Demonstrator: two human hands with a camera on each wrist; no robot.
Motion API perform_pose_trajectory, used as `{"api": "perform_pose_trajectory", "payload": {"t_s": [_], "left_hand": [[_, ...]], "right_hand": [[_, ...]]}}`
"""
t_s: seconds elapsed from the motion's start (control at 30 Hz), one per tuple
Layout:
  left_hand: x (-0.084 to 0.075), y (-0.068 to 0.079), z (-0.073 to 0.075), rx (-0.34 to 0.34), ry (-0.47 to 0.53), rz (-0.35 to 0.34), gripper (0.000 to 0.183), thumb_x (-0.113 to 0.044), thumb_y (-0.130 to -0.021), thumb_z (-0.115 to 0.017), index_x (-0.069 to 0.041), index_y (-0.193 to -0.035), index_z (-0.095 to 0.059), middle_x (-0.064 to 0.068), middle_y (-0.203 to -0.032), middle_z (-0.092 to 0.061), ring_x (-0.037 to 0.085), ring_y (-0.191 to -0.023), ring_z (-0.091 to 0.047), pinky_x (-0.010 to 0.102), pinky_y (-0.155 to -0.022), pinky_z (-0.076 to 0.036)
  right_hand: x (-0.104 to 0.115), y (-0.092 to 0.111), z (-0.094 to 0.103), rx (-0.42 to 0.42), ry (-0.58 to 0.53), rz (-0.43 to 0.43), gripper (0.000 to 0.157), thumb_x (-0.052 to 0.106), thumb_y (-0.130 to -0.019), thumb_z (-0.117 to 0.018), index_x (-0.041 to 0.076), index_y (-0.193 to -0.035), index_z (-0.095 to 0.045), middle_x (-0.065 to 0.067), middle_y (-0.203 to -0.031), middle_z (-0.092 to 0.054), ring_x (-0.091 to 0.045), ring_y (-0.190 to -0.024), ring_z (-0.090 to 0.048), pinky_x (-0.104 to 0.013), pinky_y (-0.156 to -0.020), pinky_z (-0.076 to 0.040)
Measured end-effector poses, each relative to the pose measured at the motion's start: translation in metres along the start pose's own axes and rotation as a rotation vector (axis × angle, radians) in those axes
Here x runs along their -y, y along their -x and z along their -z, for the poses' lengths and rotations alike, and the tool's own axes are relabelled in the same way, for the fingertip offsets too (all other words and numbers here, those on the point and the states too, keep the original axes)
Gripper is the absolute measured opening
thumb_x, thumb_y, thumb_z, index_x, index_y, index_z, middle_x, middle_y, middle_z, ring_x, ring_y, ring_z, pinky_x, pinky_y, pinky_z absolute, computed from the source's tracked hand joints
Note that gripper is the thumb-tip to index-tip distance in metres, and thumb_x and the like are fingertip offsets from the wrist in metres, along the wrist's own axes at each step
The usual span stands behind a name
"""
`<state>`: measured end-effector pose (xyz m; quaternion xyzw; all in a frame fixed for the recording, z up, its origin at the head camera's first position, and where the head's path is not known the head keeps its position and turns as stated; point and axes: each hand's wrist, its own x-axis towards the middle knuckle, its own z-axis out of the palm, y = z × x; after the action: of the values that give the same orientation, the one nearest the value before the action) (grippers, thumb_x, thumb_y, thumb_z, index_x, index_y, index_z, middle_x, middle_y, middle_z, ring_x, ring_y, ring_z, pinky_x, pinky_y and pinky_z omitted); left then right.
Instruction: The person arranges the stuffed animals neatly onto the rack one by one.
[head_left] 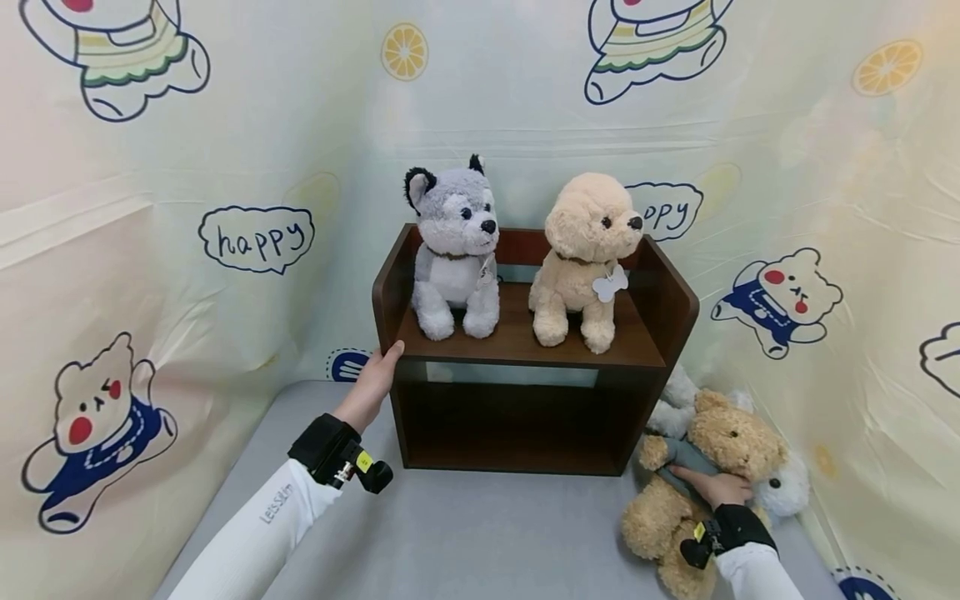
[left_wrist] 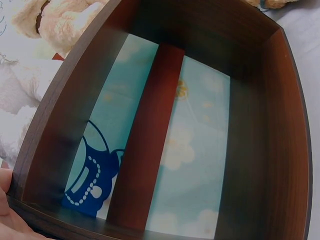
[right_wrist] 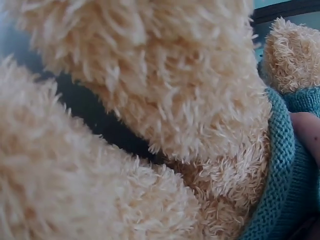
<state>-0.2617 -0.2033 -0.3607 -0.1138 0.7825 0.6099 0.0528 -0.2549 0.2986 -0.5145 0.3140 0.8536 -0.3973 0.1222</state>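
Note:
A dark brown two-tier wooden shelf (head_left: 517, 350) stands on the table. My left hand (head_left: 372, 385) grips its left side panel at the height of the upper board, thumb on the front edge. On that board sit a grey husky plush (head_left: 456, 250) and a beige plush dog (head_left: 592, 258) with a bone-shaped tag. To the right of the shelf, my right hand (head_left: 720, 490) holds a tan teddy bear (head_left: 738, 433) by the middle of its blue-grey knit sweater (right_wrist: 287, 165). The bear is tilted, its legs toward me. Its fur fills most of the right wrist view.
Behind the bear, white plush toys (head_left: 783, 483) are partly hidden at the right table edge. The lower compartment (head_left: 510, 425) of the shelf has an open back with a crossbar (left_wrist: 150, 130). A printed cloth (head_left: 255, 150) hangs round the grey table (head_left: 480, 533).

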Motion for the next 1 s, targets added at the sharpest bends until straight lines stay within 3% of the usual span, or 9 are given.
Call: {"api": "perform_pose_trajectory", "payload": {"t_s": [0.33,0.5,0.73,0.87,1.0], "left_hand": [[0.001,-0.002,0.000,0.007,0.016,-0.018,0.072,-0.047,-0.097,-0.027,-0.002,-0.145,0.001,0.020,-0.150,-0.001,0.037,-0.136,-0.004,0.053,-0.108,-0.009],[0.002,-0.003,0.000,0.010,0.023,-0.026,0.070,-0.047,-0.097,-0.027,-0.003,-0.145,0.000,0.020,-0.150,-0.002,0.037,-0.137,-0.004,0.053,-0.108,-0.008],[0.002,-0.003,-0.002,0.005,0.010,-0.002,0.073,-0.049,-0.096,-0.027,-0.002,-0.145,0.001,0.020,-0.150,-0.001,0.037,-0.136,-0.005,0.053,-0.108,-0.009],[0.002,-0.002,-0.002,0.006,0.007,-0.006,0.073,-0.049,-0.096,-0.027,-0.003,-0.145,0.001,0.020,-0.150,-0.002,0.037,-0.136,-0.005,0.053,-0.108,-0.010],[0.002,-0.003,-0.001,0.001,0.015,-0.021,0.071,-0.048,-0.097,-0.027,-0.003,-0.145,0.000,0.020,-0.151,-0.002,0.037,-0.137,-0.004,0.053,-0.108,-0.009]], "right_hand": [[-0.007,0.001,0.003,-0.078,-0.162,0.024,0.125,0.047,-0.069,-0.068,-0.017,-0.132,0.019,-0.044,-0.136,0.005,-0.053,-0.126,-0.007,-0.053,-0.105,-0.016],[-0.011,-0.002,0.001,-0.134,-0.156,0.048,0.120,0.046,-0.069,-0.069,-0.019,-0.133,0.009,-0.045,-0.133,-0.008,-0.052,-0.123,-0.015,-0.053,-0.103,-0.022],[-0.011,0.007,0.002,-0.196,-0.181,0.056,0.108,0.036,-0.074,-0.067,-0.018,-0.134,0.004,-0.044,-0.132,-0.012,-0.052,-0.122,-0.019,-0.054,-0.102,-0.023],[-0.012,0.014,0.004,-0.221,-0.162,0.098,0.108,0.036,-0.074,-0.068,-0.016,-0.135,0.004,-0.044,-0.132,-0.012,-0.052,-0.122,-0.018,-0.055,-0.102,-0.022],[-0.012,0.018,0.003,-0.288,-0.181,0.207,0.102,0.027,-0.074,-0.070,-0.013,-0.137,0.000,-0.042,-0.132,-0.016,-0.052,-0.122,-0.020,-0.056,-0.101,-0.021]]}}
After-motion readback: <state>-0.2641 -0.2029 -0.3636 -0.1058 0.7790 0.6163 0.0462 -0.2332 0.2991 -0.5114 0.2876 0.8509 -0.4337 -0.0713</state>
